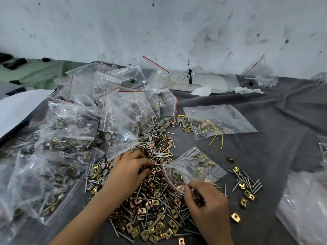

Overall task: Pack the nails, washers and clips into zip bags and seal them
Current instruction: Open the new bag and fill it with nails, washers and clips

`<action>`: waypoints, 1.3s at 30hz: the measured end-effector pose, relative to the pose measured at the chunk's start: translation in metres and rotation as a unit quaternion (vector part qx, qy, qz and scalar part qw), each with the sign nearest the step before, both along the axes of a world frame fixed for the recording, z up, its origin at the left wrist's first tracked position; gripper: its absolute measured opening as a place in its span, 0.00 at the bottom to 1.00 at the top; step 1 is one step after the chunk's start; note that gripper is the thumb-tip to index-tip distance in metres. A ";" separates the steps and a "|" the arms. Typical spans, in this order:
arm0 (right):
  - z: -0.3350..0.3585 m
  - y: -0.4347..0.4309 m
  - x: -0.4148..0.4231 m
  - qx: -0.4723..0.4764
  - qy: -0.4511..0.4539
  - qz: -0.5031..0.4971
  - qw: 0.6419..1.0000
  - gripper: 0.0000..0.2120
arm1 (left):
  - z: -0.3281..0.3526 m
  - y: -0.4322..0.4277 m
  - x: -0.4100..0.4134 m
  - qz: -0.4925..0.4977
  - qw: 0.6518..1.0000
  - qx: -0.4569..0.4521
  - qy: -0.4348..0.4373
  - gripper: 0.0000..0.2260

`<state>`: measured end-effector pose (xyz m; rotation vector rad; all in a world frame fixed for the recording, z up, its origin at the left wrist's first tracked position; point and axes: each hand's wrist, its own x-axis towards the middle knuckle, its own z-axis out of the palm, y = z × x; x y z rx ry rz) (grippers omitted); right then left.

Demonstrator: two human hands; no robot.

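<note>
Gray cloth [269, 119] is catching the pile [155, 202]. My left hand [131, 170] is pinching nails [160, 154]; my right hand [207, 202] is pinching the bag [196, 165] open for them.

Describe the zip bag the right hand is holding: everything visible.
The zip bag is thin, clear, crinkled plastic with a red strip along its mouth. It lies on the grey cloth, its mouth resting on the pile of loose hardware. The mouth looks bowed open, not sealed. It is partly filled with nails, grey washers and brass-coloured clips. The right hand pinches the mouth's near edge; the left hand is clear of it.
</note>
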<state>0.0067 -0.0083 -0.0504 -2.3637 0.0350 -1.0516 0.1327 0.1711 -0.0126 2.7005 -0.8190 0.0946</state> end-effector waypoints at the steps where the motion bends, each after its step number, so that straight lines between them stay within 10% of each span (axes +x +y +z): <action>1: 0.000 0.000 0.000 0.000 -0.001 -0.001 1.000 0.09 | 0.001 -0.002 0.001 0.002 1.000 0.000 -0.002 0.10; 18: 0.003 0.000 0.000 0.030 0.013 0.001 0.999 0.11 | 0.003 -0.015 0.007 0.019 0.995 0.085 -0.052 0.07; 25: 0.005 0.000 -0.001 0.035 0.015 0.002 0.999 0.11 | 0.017 -0.016 -0.020 -0.055 0.985 -0.152 -0.058 0.04; 30: 0.005 -0.001 -0.002 0.041 0.019 0.010 0.999 0.11 | 0.013 -0.026 -0.036 -0.194 0.973 -0.094 -0.082 0.08; 39: 0.003 -0.001 -0.001 0.048 0.020 0.007 0.999 0.11 | 0.015 -0.021 -0.009 -0.058 0.986 -0.154 -0.011 0.07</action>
